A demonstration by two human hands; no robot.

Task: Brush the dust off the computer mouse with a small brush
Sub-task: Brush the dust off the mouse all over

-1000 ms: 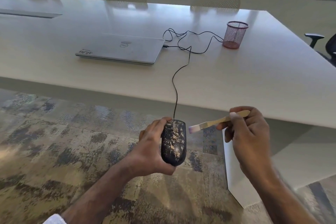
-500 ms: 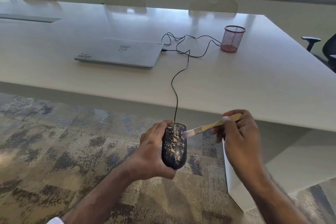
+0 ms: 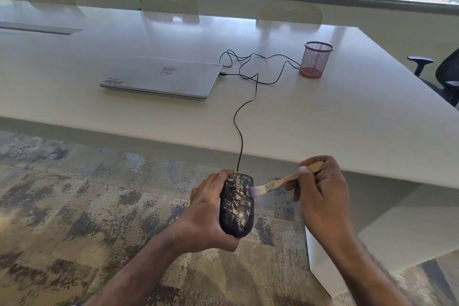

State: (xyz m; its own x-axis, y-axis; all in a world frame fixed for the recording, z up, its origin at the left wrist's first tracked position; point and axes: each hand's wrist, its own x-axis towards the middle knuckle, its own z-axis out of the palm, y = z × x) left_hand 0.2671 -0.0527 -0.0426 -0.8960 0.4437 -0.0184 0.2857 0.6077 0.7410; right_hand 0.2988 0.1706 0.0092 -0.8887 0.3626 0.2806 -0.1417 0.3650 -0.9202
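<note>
A black computer mouse [image 3: 236, 206] speckled with pale dust is held in the air in front of the table edge, over the carpet. My left hand [image 3: 208, 216] grips it from its left side and underneath. Its black cable [image 3: 242, 107] runs up over the table to the laptop. My right hand [image 3: 320, 191] pinches the wooden handle of a small brush [image 3: 280, 181]. The brush's pale bristles touch the upper right side of the mouse.
A shut silver laptop [image 3: 161, 77] lies on the white table [image 3: 347, 119]. A pink mesh pen cup [image 3: 315, 59] stands to its right. Chairs line the far side, and a black office chair [image 3: 444, 74] sits at the right. Patterned carpet [image 3: 74, 206] lies below.
My right hand has moved the brush leftward; its bristles were clear of the mouse and now touch its right side. My left hand keeps holding the mouse.
</note>
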